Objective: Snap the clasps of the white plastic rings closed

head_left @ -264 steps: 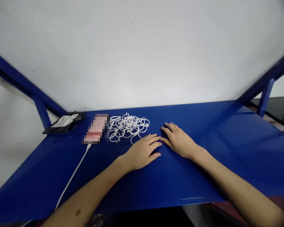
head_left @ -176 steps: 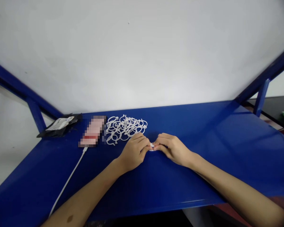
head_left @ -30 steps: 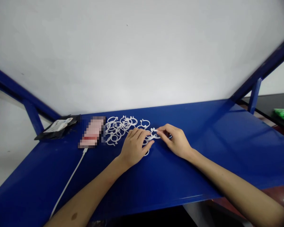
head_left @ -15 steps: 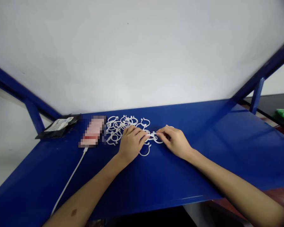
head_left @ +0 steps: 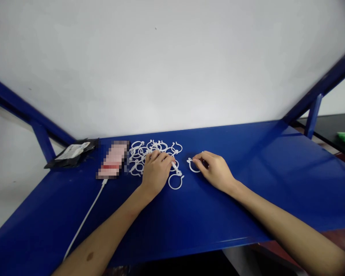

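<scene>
A heap of white open rings (head_left: 138,145), which look like plastic curtain rings, lies on the blue table. Over the heap's right side is my left hand (head_left: 158,168), fingers closed on a white ring (head_left: 176,168) that shows edge-on at the fingertips. Farther right, my right hand (head_left: 214,166) pinches a second white ring (head_left: 193,168) between thumb and forefinger; part of it is hidden behind the thumb. A single loose ring (head_left: 175,188) rests just below the heap, between the hands.
The blue table (head_left: 276,168) meets a pale wall (head_left: 172,69) at the back. Left of the heap lies a blurred-out phone (head_left: 113,159) with a white cable (head_left: 84,218). A black packet (head_left: 74,151) is at the far left. Blue frame bars (head_left: 313,115) slant up at both sides.
My hands have come apart, opening a gap between the rings. My left hand has shifted slightly left with its ring, now turned edge-on. The right hand has moved slightly right.
</scene>
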### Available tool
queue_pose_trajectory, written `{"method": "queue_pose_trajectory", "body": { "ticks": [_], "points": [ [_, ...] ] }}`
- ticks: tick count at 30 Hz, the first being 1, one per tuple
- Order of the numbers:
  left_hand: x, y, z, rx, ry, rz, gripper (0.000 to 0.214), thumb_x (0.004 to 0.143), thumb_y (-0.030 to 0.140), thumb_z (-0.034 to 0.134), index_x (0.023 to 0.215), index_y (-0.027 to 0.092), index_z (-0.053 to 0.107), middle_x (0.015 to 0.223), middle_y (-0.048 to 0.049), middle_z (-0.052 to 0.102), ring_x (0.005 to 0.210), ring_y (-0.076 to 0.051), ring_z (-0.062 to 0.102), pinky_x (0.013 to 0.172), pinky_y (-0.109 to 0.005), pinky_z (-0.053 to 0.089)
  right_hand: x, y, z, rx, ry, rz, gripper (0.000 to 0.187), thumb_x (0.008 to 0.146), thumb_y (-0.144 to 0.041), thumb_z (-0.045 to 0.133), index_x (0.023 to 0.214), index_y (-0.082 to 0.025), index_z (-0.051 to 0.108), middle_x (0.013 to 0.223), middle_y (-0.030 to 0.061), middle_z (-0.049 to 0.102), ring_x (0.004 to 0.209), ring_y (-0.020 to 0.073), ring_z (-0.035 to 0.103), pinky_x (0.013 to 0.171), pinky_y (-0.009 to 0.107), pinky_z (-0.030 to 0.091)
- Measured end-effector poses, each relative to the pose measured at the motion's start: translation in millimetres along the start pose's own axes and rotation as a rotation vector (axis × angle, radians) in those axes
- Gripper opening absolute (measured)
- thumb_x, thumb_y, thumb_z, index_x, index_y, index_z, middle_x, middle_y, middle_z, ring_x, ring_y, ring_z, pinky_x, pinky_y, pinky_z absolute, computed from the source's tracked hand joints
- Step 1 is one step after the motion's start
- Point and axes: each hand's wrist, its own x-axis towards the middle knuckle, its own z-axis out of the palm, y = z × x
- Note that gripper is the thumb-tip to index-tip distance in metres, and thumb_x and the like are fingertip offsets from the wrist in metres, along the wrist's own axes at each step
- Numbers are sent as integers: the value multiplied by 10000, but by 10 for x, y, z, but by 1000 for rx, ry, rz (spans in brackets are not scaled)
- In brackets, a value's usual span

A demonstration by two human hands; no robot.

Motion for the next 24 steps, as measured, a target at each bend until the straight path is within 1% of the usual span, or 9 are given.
{"method": "queue_pose_trajectory", "body": {
  "ticks": [2,6,8,11,15,18,20,21,24],
  "points": [
    [-3,2,-1,-4,-14,-9,199,895,88,576,970,237,685,936,-27,717,906,-259,544,811,-432,389,-2,-17,-10,19,27,-14,144,965,-267,568,900,-205,681,872,28,699,691,149,599,651,288,456],
    [-16,37,-10,-78,-86,-25,510,750,-31,522,1176,226,633,1090,-56,694,1018,-287,546,887,-468,401,-11,-62,-36,126,71,-48,140,961,-263,577,905,-194,686,834,29,678,647,132,570,632,274,458],
    [-21,62,-25,-113,-143,-24,606,697,-36,510,1244,211,594,1155,-73,671,1075,-300,534,930,-489,392,-14,-78,-45,192,79,-43,139,959,-280,588,922,-198,694,810,21,677,632,127,568,622,266,462],
    [-19,96,-72,-170,-252,-11,670,692,10,516,1335,197,524,1270,-91,621,1169,-310,502,1010,-521,352,-17,-91,-47,302,68,10,162,956,-338,598,963,-210,697,779,7,686,623,126,589,604,260,474],
    [2,108,-168,-243,-384,-27,683,714,99,552,1387,190,472,1337,-94,572,1234,-303,469,1092,-522,290,-18,-105,-29,434,15,94,198,954,-388,593,971,-214,684,714,-13,672,582,124,619,578,256,489],
    [15,86,-215,-298,-413,-23,670,756,158,584,1410,183,444,1348,-95,558,1244,-297,456,1112,-515,267,-19,-110,-10,471,-11,106,201,955,-395,586,961,-213,674,685,-23,653,561,121,621,565,253,490],
    [17,72,-210,-346,-392,-25,603,826,233,599,1408,196,444,1337,-88,566,1232,-290,460,1099,-506,277,-22,-109,1,475,-24,105,202,956,-397,584,959,-213,668,686,-23,650,566,120,625,567,251,490],
    [17,69,-196,-368,-360,-37,545,861,275,600,1385,207,465,1310,-80,584,1214,-282,471,1081,-496,294,-25,-109,5,478,-32,104,201,957,-396,584,957,-213,664,686,-23,650,568,120,626,570,250,490],
    [18,87,-130,-406,-213,-80,274,943,329,570,1199,232,582,1137,-37,666,1104,-242,528,1001,-442,343,-40,-115,15,504,-63,96,193,964,-385,580,949,-208,656,673,-26,649,570,115,624,574,243,487]
  ]
}}
